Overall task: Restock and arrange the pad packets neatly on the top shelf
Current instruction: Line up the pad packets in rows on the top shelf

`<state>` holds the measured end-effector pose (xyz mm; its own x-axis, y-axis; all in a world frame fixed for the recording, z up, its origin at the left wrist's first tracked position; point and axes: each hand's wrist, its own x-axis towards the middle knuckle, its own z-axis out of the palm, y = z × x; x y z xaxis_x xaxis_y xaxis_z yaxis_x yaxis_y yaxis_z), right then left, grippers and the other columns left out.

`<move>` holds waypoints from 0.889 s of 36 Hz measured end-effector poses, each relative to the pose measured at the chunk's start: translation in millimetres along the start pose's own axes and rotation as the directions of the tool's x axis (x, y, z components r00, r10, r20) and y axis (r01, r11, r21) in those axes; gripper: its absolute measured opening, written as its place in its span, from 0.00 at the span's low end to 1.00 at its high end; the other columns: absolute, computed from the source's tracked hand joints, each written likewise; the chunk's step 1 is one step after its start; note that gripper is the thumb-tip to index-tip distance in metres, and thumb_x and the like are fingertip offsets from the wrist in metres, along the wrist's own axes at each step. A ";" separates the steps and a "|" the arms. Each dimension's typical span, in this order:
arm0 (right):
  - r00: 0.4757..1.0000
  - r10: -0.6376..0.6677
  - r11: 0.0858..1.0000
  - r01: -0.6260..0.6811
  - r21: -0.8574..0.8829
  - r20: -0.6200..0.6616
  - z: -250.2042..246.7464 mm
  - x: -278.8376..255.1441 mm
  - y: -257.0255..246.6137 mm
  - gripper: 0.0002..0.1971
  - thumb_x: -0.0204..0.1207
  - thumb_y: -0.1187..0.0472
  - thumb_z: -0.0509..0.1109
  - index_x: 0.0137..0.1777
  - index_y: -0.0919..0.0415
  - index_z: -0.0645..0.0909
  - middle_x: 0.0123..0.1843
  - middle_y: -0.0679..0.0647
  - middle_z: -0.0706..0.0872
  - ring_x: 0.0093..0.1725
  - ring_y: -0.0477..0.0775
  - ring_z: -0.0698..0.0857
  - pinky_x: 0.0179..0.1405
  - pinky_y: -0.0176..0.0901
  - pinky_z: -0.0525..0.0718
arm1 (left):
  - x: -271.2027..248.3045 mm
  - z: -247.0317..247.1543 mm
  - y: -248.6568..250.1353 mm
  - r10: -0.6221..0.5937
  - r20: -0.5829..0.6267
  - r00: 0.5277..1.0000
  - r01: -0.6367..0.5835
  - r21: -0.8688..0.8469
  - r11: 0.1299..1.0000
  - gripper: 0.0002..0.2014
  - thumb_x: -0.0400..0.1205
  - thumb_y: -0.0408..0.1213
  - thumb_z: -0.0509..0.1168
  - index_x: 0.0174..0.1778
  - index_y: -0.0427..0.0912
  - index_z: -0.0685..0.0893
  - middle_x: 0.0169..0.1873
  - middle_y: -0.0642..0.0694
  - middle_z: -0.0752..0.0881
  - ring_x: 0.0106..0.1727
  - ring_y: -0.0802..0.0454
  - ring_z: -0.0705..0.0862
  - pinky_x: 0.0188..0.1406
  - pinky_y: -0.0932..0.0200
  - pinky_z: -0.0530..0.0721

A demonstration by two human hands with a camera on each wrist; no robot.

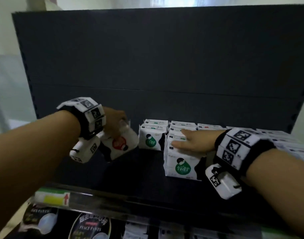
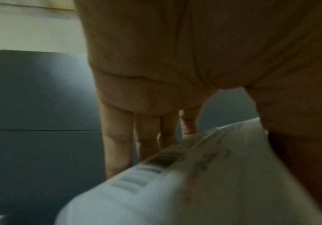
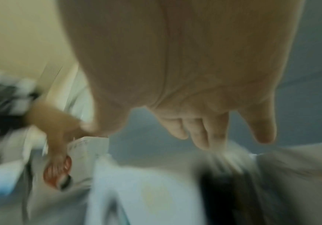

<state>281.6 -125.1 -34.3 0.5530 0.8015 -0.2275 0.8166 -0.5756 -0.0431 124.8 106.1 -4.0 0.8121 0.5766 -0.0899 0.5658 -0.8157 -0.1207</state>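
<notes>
My left hand [image 1: 116,120] grips a white pad packet with a red logo [image 1: 121,143] from above, tilted, just over the dark top shelf [image 1: 139,169]. The same packet [image 2: 204,175] fills the lower part of the left wrist view, the fingers [image 2: 118,144] reaching down behind it. To its right stand white packets with green logos: one small stack [image 1: 152,138] at the back and a nearer one [image 1: 181,166]. My right hand [image 1: 191,140] lies flat with straight fingers on top of that nearer row of packets. The right wrist view is blurred; the hand [image 3: 204,134] hangs over white packets [image 3: 146,190].
More white packets [image 1: 286,142] fill the shelf to the right, behind my right wrist. The dark back panel [image 1: 156,57] rises behind. A price label [image 1: 52,198] sits on the shelf's front edge, with dark packets [image 1: 90,228] on the shelf below.
</notes>
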 end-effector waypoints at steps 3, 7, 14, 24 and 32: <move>0.988 -0.080 0.984 0.100 0.148 -0.133 -18.5 -9.5 7.2 0.56 0.61 0.20 0.45 0.85 0.54 0.48 0.86 0.50 0.54 0.84 0.51 0.58 0.81 0.43 0.54 | -23.0 -32.4 16.7 0.115 -0.061 0.992 -0.130 -0.399 0.908 0.33 0.68 0.44 0.79 0.67 0.48 0.72 0.54 0.50 0.84 0.54 0.50 0.86 0.50 0.48 0.89; 0.940 -0.188 0.875 0.293 0.386 -0.287 -38.7 -25.3 17.3 0.54 0.59 0.19 0.56 0.83 0.49 0.60 0.82 0.47 0.67 0.79 0.49 0.69 0.80 0.50 0.63 | -42.4 -60.9 58.2 0.211 -0.270 0.939 -0.341 -0.800 0.493 0.32 0.70 0.33 0.76 0.68 0.45 0.69 0.60 0.42 0.82 0.56 0.46 0.87 0.53 0.45 0.88; 0.891 -0.123 0.491 0.438 0.753 -0.438 -52.1 -66.8 66.6 0.29 0.61 0.54 0.80 0.64 0.51 0.79 0.55 0.48 0.91 0.55 0.48 0.90 0.50 0.42 0.89 | -38.4 -64.8 130.6 0.297 -0.481 0.825 -0.555 -0.789 0.265 0.36 0.64 0.43 0.79 0.64 0.47 0.68 0.59 0.47 0.83 0.56 0.51 0.88 0.50 0.53 0.88; 0.955 0.024 0.839 0.143 0.526 -0.297 -19.4 -86.9 127.5 0.33 0.61 0.52 0.84 0.66 0.47 0.74 0.55 0.43 0.87 0.54 0.45 0.87 0.60 0.44 0.85 | -4.7 27.8 176.6 0.395 -0.070 0.916 -0.380 0.161 0.911 0.53 0.69 0.71 0.64 0.84 0.51 0.47 0.83 0.49 0.53 0.83 0.48 0.51 0.81 0.42 0.54; 0.981 0.009 0.960 0.046 0.277 -0.193 7.0 -75.3 116.7 0.39 0.65 0.49 0.82 0.72 0.53 0.65 0.60 0.47 0.81 0.57 0.49 0.82 0.60 0.46 0.81 | 5.0 52.6 167.4 0.363 0.031 0.931 -0.362 0.205 0.910 0.59 0.68 0.64 0.71 0.81 0.57 0.33 0.84 0.51 0.42 0.84 0.49 0.45 0.79 0.36 0.45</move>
<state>334.1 -253.8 -29.0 0.5818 0.8125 -0.0357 0.7633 -0.5607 -0.3209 216.1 -25.1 -76.6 0.9573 0.2422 -0.1581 0.1917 -0.9407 -0.2800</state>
